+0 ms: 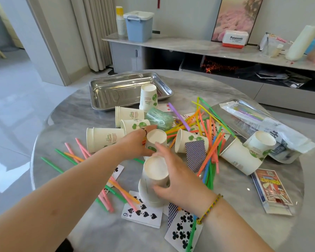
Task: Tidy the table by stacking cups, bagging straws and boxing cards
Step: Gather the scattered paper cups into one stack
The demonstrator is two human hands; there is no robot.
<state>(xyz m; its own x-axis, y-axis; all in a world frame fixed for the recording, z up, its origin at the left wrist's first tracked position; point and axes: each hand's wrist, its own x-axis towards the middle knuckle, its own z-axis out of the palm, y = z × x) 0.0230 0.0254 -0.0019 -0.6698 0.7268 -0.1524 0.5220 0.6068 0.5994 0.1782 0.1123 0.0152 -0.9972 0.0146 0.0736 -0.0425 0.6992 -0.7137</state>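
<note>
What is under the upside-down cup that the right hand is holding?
The upside-down cup gripped by the right hand sits over a face-up card, near the nine of spades. Straws run beside its rim. Anything inside it is covered.

Left hand [135, 145] grips far cup [156, 138], right hand [180, 180] near cup [154, 176] (both inverted).

I see a steel tray [116, 91] at the far left of the desk [71, 113]. Beyond it, on the long shelf [180, 44], a blue lidded bin [139, 30] stands left of a red-and-white Panasonic box [235, 39].
</note>
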